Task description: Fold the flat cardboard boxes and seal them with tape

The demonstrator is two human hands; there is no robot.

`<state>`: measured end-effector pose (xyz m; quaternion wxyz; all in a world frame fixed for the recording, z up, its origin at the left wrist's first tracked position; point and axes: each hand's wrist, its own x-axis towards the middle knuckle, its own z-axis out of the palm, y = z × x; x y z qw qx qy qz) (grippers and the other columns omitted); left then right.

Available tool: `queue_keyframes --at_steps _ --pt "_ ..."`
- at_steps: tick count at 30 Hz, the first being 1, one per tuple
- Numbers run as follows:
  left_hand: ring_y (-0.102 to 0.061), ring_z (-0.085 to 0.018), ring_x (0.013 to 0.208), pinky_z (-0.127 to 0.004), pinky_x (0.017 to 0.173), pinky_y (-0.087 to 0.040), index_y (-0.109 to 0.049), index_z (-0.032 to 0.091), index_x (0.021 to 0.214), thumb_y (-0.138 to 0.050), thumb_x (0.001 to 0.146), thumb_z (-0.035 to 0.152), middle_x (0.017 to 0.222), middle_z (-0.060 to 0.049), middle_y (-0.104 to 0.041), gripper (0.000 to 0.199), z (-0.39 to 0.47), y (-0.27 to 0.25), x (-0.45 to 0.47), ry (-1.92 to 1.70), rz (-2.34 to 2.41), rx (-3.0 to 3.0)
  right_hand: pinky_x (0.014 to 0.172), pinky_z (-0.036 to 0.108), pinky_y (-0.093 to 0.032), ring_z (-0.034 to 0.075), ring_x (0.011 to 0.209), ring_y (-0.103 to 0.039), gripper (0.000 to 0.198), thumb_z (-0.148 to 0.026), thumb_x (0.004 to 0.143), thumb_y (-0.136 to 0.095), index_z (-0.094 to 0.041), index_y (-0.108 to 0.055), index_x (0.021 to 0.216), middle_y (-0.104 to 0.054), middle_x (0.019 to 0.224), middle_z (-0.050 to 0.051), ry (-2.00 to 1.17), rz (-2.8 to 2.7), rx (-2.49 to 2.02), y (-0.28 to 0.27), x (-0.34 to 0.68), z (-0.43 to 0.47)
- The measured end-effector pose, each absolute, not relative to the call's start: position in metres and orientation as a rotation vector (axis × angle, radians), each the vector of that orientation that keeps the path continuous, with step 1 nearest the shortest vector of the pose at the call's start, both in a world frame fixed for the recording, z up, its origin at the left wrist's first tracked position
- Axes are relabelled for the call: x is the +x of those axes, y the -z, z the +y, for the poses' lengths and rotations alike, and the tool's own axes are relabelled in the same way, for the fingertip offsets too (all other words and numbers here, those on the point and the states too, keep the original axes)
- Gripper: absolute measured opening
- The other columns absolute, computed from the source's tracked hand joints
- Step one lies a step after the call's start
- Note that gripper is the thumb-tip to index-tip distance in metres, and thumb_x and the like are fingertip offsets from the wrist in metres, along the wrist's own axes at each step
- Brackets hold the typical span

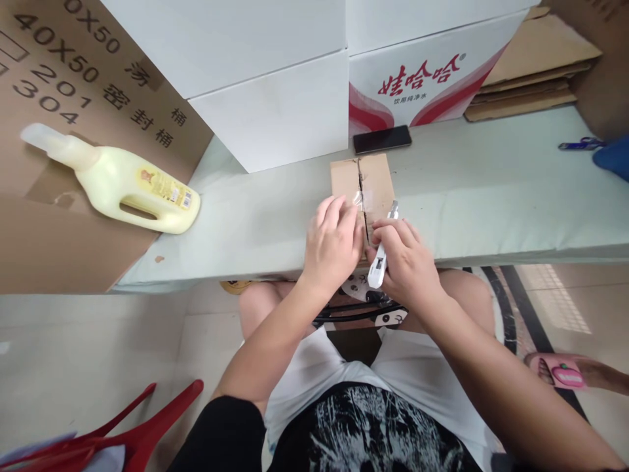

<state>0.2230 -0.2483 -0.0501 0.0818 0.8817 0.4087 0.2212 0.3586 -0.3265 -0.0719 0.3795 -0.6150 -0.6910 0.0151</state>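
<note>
A small brown cardboard box (375, 172) lies on the cloth-covered table near its front edge, with a seam down its middle and clear tape across part of it. My left hand (335, 241) rests on the box's left half, fingers bent but apart, the fingertips near the taped seam. In my right hand (407, 257) is a white utility knife (377, 269), its front end slanting up and right over the box's right edge. That hand is closed around the handle. Whether the blade is out cannot be made out.
A black phone (382, 139) lies behind the box, against stacked white cartons (295, 111). To the left, a pale yellow bottle (113, 177) lies before a large brown carton (29, 249). Folded cardboard (531, 59) and blue scissors (582, 144) are at the right.
</note>
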Motion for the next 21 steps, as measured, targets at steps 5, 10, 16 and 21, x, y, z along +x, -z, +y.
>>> queue_keyframes --at_steps 5,10,16,21 --pt "-0.054 -0.028 0.141 -0.047 0.12 -0.045 -0.06 0.012 0.134 -0.044 0.101 0.021 0.142 -0.016 -0.064 0.038 -0.267 0.053 0.213 -0.603 0.86 2.706 0.076 0.036 -0.052 0.021 0.094 -0.065 0.009 -0.018 0.09 -0.052 -0.025 -0.047 0.092 -0.067 0.106 0.009 -0.248 -1.622 -1.499 0.069 0.37 -0.324" --pt "-0.041 -0.035 0.152 -0.053 0.124 -0.037 -0.045 0.007 0.152 -0.06 0.089 0.033 0.159 -0.021 -0.048 0.069 -0.288 0.053 0.209 -0.411 0.99 2.811 0.079 0.038 -0.053 0.022 0.099 -0.067 0.007 -0.02 0.092 -0.052 -0.025 -0.047 0.09 -0.069 0.106 0.008 -0.254 -1.608 -1.478 0.07 0.372 -0.321" --pt "-0.04 -0.047 0.149 -0.059 0.123 -0.035 -0.042 -0.008 0.149 -0.067 0.082 0.044 0.156 -0.034 -0.046 0.088 -0.3 0.061 0.222 -0.391 1.038 2.888 0.082 0.041 -0.055 0.021 0.094 -0.069 0.012 -0.023 0.092 -0.057 -0.026 -0.048 0.085 -0.071 0.1 0.005 -0.193 -1.51 -1.433 0.075 0.368 -0.319" --pt "-0.034 -0.047 0.153 -0.063 0.122 -0.034 -0.041 0.0 0.153 -0.066 0.087 0.05 0.161 -0.032 -0.038 0.086 -0.302 0.065 0.223 -0.381 1.047 2.877 0.077 0.041 -0.052 0.021 0.083 -0.065 0.021 -0.038 0.097 -0.056 -0.026 -0.048 0.081 -0.066 0.087 0.004 -0.089 -1.342 -1.464 0.067 0.377 -0.32"
